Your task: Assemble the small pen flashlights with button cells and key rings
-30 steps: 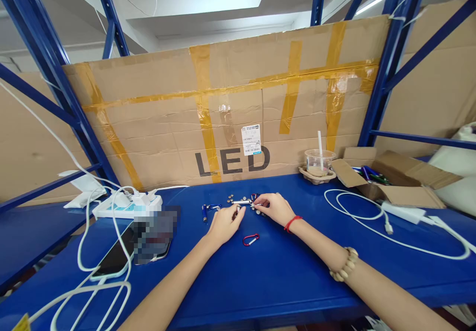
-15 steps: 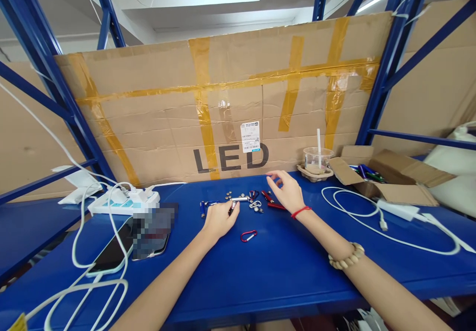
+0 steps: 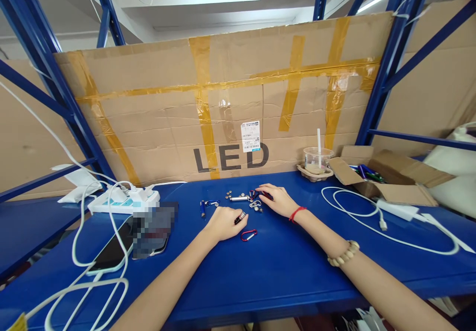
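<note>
My left hand (image 3: 225, 223) is closed on a small black tube (image 3: 240, 217) with a silver end that sticks out past the thumb. My right hand (image 3: 278, 200) reaches down with its fingers and thumb about a small dark red tube (image 3: 267, 195). Between the hands lie a silver tube (image 3: 240, 198), a silver carabiner (image 3: 255, 204) and several small round metal pieces (image 3: 228, 193). Nearer to me is a red carabiner (image 3: 249, 235). Blue tube (image 3: 203, 209) and blue carabiner (image 3: 212, 202) lie beyond my left hand.
A power strip (image 3: 124, 202) with white cables and a phone (image 3: 113, 247) are at left. A plastic cup (image 3: 317, 160) with a straw, an open cardboard box (image 3: 401, 192) and a white cable (image 3: 353, 212) are at right. A cardboard sheet (image 3: 159, 133) closes the back.
My right hand has lowered onto the red tubes, having been raised just above them. My left hand has shifted slightly right and nearer with the black tube.
</note>
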`<state>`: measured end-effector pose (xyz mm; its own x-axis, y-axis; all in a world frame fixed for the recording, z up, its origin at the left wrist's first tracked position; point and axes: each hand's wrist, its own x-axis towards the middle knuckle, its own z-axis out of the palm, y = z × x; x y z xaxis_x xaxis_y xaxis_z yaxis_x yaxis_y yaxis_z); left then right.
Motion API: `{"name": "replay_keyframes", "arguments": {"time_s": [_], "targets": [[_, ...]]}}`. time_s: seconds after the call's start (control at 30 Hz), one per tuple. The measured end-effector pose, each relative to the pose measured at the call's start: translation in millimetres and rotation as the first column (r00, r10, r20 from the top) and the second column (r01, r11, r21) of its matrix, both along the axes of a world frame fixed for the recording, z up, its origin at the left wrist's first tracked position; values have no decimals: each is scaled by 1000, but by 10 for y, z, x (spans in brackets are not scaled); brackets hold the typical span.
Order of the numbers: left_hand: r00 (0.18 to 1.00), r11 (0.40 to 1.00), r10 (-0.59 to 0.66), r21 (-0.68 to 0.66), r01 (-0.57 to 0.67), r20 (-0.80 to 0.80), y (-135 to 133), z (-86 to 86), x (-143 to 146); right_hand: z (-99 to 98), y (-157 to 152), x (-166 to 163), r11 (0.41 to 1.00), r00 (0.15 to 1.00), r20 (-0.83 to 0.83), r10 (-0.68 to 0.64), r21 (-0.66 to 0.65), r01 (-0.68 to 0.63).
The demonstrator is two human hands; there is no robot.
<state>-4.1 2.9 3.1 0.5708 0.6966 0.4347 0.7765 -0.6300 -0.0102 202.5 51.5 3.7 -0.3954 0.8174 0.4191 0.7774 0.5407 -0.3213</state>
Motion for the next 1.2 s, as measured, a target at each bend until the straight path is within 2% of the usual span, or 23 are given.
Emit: {"name": "replay_keyframes", "arguments": {"time_s": [0.13,0.43,0.67,0.87,1.07,1.2], "targets": [[1000,1000,6,14,-6,-6,-3,-8,2,-23,-48,-87,995,995,2,101,-26,-101],[1000,1000,1,25,-1,-13,-9,5,1,48,-77,-92,996,995,-56,83,-35,-85],[1000,1000,25,-8,-25,1,-29,30,10,103,-163,-135,990,991,49,128,48,-130],[1000,1000,23,-13,-23,-6,-18,11,0,65,-120,-123,992,994,32,108,-65,-106],[1000,1000,20,-1,-20,-15,-42,29,8,2,-66,-127,986,988,-59,141,-80,-146],[1000,1000,23,2,-23,-21,-39,31,7,32,-71,-109,988,989,-75,124,-78,-130]]}}
